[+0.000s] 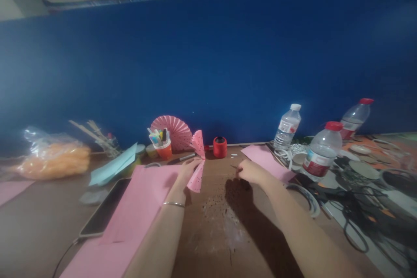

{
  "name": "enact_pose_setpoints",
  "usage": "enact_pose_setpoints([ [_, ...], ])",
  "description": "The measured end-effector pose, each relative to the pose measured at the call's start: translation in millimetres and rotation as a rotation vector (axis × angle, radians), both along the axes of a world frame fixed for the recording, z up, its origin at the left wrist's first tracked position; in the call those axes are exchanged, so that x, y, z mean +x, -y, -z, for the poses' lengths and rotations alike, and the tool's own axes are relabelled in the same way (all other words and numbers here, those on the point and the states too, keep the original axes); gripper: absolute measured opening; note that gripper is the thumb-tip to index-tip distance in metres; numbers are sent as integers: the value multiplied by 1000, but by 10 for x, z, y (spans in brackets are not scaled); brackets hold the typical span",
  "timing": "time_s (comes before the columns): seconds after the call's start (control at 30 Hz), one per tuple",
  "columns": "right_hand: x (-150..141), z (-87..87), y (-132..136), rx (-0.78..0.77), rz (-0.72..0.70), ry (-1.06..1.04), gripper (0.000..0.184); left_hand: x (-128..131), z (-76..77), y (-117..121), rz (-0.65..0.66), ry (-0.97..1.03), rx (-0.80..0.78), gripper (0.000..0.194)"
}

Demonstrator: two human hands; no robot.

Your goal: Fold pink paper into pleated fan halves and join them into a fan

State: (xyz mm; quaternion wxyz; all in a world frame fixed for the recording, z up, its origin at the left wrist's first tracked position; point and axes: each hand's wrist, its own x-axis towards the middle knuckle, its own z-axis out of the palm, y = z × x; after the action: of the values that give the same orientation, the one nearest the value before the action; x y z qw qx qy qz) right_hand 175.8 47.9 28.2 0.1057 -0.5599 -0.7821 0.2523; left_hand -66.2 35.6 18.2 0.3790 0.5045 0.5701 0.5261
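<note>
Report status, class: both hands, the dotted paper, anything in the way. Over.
Left hand on folded pink dotted paper, pinched at its waist. Right hand apart from it, grip unclear. Possibly in the way: dark specks scattered on the tabletop.

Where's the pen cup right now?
In the head view, the pen cup stands left of centre, against the blue wall's foot, just in front of the round pink fan.

Folded paper between cup and bottles.
</note>
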Motion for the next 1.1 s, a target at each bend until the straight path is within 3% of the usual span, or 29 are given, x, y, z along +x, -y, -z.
enact_pose_setpoints([
  [0.13, -219, -44, 112, 198, 51, -108, 38, 137, -53, 38, 52, 9, 15, 23],
  [0.2, -385, -41, 176, 318, 46, -395, 38, 230, -74, 73, 84, -3, 11, 21],
  [0.3, -594, 28, 236, 199, -4, -795, 26, 354, -77, 104, 121, -19, 0, 20],
  [0.37, -661, 93, 239, 99, 49, -957, 21, 408, -63, 106, 137, -27, -2, 21],
  [0.53, -616, 176, 187, 16, 162, -985, 22, 457, -42, 96, 163, -36, 6, 20],
  [0.87, -576, 151, 190, -254, 112, -1245, 25, 376, -95, 134, 221, -254, 196, 15],
  [1.1, -557, 141, 194, -255, 138, -1230, 26, 327, -125, 142, 165, -425, 298, 14],
])
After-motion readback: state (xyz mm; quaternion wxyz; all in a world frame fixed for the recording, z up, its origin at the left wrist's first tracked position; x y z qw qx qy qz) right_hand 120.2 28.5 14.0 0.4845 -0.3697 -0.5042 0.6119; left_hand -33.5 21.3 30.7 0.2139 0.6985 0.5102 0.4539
